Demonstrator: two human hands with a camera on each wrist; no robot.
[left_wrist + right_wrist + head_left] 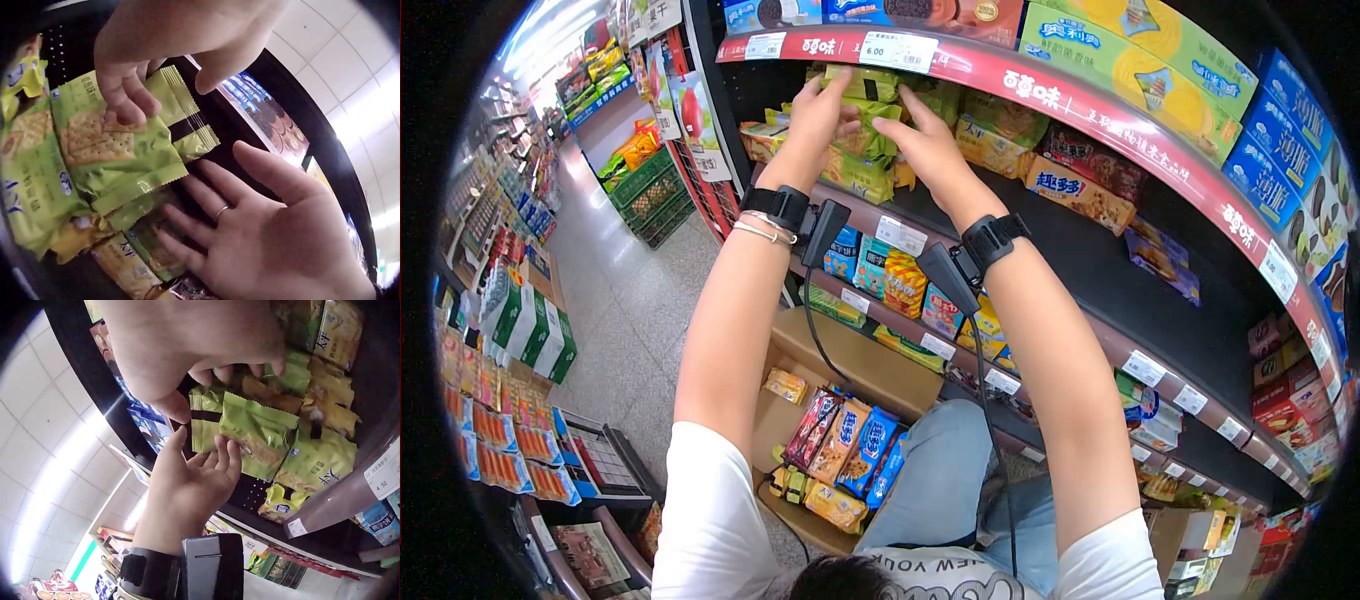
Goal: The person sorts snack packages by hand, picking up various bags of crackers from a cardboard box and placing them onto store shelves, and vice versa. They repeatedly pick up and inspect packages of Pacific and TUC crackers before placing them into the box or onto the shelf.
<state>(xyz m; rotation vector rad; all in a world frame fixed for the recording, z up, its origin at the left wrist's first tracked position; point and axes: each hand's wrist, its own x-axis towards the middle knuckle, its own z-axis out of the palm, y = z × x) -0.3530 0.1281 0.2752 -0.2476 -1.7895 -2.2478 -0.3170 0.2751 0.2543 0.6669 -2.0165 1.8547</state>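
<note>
Both hands reach into the middle shelf, around a stack of green cracker packs (860,175). My left hand (818,120) is on the left side, bent fingers touching the front of the top green cracker pack (94,140), thumb held apart beyond its sealed end. On the right side, my right hand (925,145) has its fingers extended, palm visible in the left wrist view, with fingertips right at the pack's edge. A black band runs across the twin-pack seal (206,415). More green and yellow cracker packs (319,456) lie against it.
An open carton (800,335) with cookie packs (845,445) stands below by the knees. Red-brown cookie packs (1080,190) and a purple pack (1162,258) sit farther right on the shelf. The price-label rail (1000,85) of the upper shelf hangs close above the hands.
</note>
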